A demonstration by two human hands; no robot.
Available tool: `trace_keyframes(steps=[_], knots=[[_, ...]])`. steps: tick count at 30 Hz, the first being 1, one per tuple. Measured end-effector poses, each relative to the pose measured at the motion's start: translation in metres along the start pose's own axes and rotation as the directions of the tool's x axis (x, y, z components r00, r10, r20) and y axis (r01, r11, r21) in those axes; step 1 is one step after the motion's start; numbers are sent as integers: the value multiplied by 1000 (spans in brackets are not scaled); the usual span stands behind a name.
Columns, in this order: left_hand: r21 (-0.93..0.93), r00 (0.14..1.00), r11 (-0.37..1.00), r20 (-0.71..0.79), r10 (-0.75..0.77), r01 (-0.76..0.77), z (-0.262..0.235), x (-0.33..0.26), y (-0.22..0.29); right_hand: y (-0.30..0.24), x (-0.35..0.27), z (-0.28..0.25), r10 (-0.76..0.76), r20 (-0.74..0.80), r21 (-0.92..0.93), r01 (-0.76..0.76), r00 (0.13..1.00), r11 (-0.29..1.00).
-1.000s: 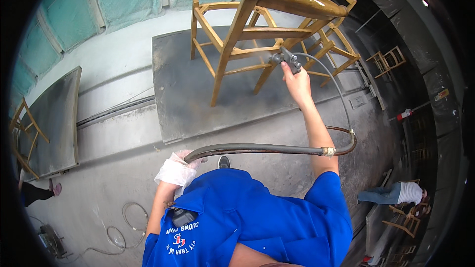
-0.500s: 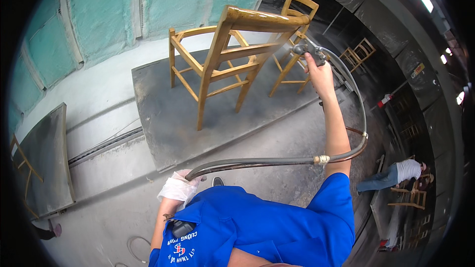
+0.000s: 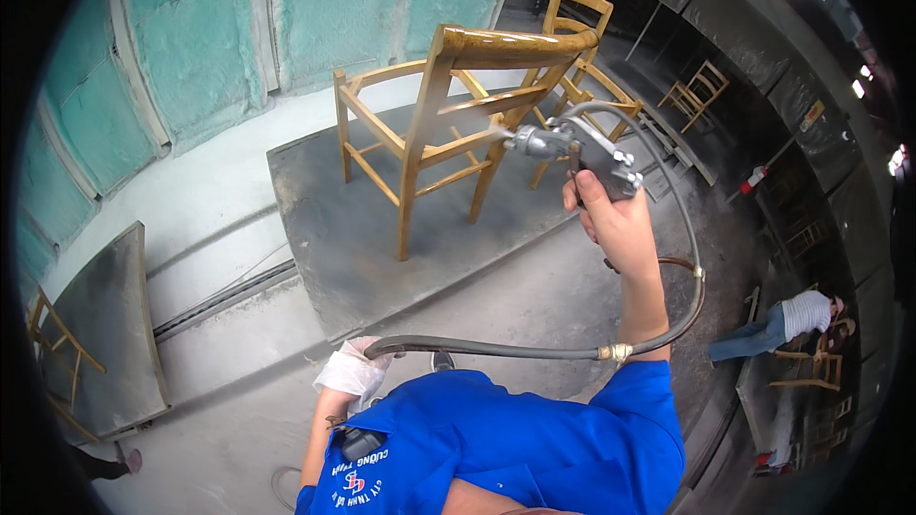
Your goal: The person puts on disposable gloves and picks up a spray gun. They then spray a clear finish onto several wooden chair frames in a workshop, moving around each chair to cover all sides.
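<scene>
My right hand is closed round the grip of a metal spray gun. Its nozzle points left at the chair back, and a pale mist comes from the tip. The wooden chair frame, glossy yellow-brown with an open seat, stands on a grey board, its back nearest me. From the gun a dark hose loops down on the right and crosses in front of my body. My left hand, in a whitish plastic glove, grips that hose near my waist.
A second wooden chair stands just behind, another farther right. Teal filter panels line the far wall. At left, another board carries a chair frame. One person in a striped shirt bends over chairs at right.
My right hand and the spray gun have come down and nearer to me, from the top rail to the level of the lower slats. The hose loop has shifted with them.
</scene>
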State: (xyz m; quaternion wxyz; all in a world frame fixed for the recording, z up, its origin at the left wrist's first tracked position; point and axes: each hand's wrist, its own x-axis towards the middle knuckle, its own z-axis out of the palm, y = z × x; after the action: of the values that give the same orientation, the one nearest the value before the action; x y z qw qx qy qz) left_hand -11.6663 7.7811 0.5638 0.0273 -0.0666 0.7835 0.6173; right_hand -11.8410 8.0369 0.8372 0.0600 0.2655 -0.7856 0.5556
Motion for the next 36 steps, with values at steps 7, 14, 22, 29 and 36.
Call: trace_keyframes(steps=[7,14,22,29,36], knots=[[115,992,988,-76,-98,107,-20,6,-65,99,35,3,55,-616,242,123,786,963],[327,892,832,-95,-442,447,11,3,-177,342,27,24,371,-594,66,-416,714,907],[427,819,724,-77,-568,542,-3,19,-118,431,-11,22,664,-500,204,-669,557,715],[363,846,811,-458,-274,459,-191,249,-86,365,12,-4,658,-546,273,-633,518,724],[101,728,988,-668,156,-120,-314,604,-44,283,4,5,582,-704,238,-636,407,734]])
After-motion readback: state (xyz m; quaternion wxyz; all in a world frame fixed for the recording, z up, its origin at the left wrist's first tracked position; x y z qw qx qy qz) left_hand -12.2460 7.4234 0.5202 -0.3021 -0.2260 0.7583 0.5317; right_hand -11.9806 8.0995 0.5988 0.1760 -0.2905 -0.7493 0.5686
